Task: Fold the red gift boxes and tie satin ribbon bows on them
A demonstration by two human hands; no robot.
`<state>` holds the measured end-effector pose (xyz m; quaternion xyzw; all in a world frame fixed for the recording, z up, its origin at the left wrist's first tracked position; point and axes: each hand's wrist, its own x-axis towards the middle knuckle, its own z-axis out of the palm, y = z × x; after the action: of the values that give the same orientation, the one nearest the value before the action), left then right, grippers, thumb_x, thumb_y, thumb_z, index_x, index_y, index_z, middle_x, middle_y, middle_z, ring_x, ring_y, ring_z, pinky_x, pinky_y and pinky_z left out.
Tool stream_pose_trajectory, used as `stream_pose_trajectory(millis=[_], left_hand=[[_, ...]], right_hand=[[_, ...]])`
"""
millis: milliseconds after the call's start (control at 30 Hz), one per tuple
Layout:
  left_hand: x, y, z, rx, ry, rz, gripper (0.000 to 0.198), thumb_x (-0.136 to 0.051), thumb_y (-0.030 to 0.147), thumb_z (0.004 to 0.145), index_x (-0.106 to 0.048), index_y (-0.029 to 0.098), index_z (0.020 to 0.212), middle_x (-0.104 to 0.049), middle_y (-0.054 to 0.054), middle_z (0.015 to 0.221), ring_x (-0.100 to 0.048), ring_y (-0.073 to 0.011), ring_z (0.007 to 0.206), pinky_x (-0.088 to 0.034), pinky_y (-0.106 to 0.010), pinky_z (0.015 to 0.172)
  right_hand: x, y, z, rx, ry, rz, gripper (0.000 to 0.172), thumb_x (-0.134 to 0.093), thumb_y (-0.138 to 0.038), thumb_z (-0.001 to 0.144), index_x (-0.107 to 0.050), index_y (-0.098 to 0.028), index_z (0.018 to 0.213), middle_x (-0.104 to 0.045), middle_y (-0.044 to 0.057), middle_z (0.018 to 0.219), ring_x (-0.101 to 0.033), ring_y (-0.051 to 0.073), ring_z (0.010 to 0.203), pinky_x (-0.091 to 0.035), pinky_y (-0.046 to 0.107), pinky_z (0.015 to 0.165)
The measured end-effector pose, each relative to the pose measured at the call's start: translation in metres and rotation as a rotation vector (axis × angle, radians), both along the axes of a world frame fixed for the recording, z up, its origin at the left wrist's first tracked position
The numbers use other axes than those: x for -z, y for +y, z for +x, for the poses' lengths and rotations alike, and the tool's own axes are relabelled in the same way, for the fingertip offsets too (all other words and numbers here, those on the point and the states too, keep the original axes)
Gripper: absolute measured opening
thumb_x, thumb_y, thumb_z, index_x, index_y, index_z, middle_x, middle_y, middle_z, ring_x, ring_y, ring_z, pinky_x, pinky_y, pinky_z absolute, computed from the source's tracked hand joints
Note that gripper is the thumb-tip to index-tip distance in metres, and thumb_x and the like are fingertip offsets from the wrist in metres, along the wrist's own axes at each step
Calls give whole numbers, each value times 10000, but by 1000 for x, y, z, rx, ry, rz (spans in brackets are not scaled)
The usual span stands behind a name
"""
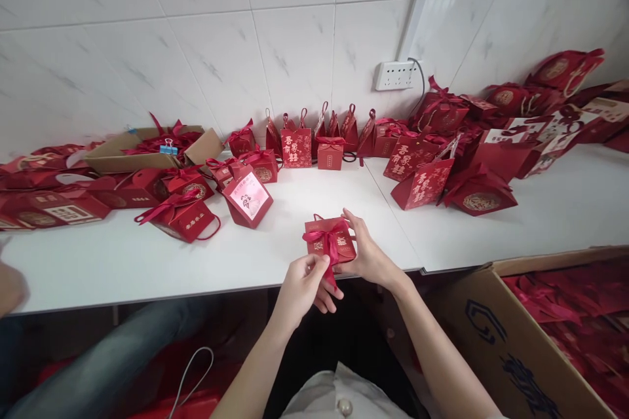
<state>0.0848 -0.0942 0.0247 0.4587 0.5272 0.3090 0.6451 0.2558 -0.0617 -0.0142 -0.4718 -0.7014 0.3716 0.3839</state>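
A small red gift box (344,247) with gold print and a red ribbon bow (328,238) sits at the near edge of the white table (122,262). My right hand (367,254) grips the box's right side with fingers curled round it. My left hand (305,283) pinches a tail of the ribbon below the bow.
Many red gift boxes and bags (295,144) line the tiled wall, with piles at left (44,200) and right (531,124). A flat cardboard box (122,154) lies back left. A large carton (515,340) of red items stands at lower right. Another person's leg (98,366) shows at lower left.
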Motion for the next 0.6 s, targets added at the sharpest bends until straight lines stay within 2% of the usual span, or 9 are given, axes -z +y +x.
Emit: stream_pose_trajectory(millis=[133,233,300,367,400,433,467,533,600], left_hand=[[7,-9,0,-3,70,-11,385,-494,508,812,-499,151,668,-667,-64,542,-561,-109,348,-288,-138,283],[11,-9,-4,76,191,-25,361,-480,473,820,-527,143,680,-682,-75,584,-580,-113,383,-263,-140,291],[11,-7,-15,221,266,-44,353,-481,461,816,-555,135,700,-688,-80,607,-600,-124,419,-271,-146,309],[8,-2,-35,427,334,-76,328,-513,438,796,-584,129,713,-693,-84,629,-626,-145,470,-297,-158,332],[6,1,-47,512,371,-87,304,-530,419,785,-596,129,722,-696,-85,651,-640,-159,506,-317,-167,347],[3,6,-59,544,423,-79,276,-534,396,782,-605,134,736,-698,-83,675,-652,-172,547,-341,-178,361],[0,11,-69,504,484,-41,258,-519,383,791,-609,143,760,-697,-77,702,-658,-182,584,-371,-195,381],[-4,25,-82,312,571,155,252,-460,375,836,-606,169,837,-690,-62,791,-660,-184,680,-467,-247,501],[-6,39,-82,152,593,440,232,-460,371,854,-604,197,908,-666,-56,922,-640,-187,836,-506,-307,710]], right_hand=[[0,-11,-9,66,-21,39,1072,-764,-266,620,-60,-320,1427,-224,129,1382,-388,289,1269,-418,485,991],[1,-15,-9,66,-43,46,1057,-763,-287,630,-69,-311,1427,-219,132,1393,-340,295,1304,-389,487,1018],[-2,-18,-3,44,-67,12,1092,-782,-315,613,-58,-309,1430,-201,133,1419,-318,299,1319,-375,483,1030],[-9,-21,7,14,-95,-5,1122,-797,-377,593,-55,-313,1433,-189,127,1447,-279,306,1340,-349,493,1047],[-13,-23,12,8,-100,6,1090,-782,-421,608,-76,-315,1432,-196,121,1454,-262,308,1348,-340,501,1051],[-19,-25,15,19,-99,28,1005,-742,-464,652,-120,-316,1427,-216,113,1454,-256,307,1351,-336,507,1052],[-24,-27,16,53,-95,52,877,-681,-495,712,-184,-317,1413,-247,107,1446,-267,302,1346,-340,509,1047],[-34,-29,9,176,-96,99,609,-543,-514,820,-330,-300,1349,-318,105,1406,-321,290,1320,-355,505,1035],[-38,-28,-10,304,-118,135,503,-485,-511,852,-415,-257,1280,-359,125,1364,-370,288,1287,-359,499,1031]])
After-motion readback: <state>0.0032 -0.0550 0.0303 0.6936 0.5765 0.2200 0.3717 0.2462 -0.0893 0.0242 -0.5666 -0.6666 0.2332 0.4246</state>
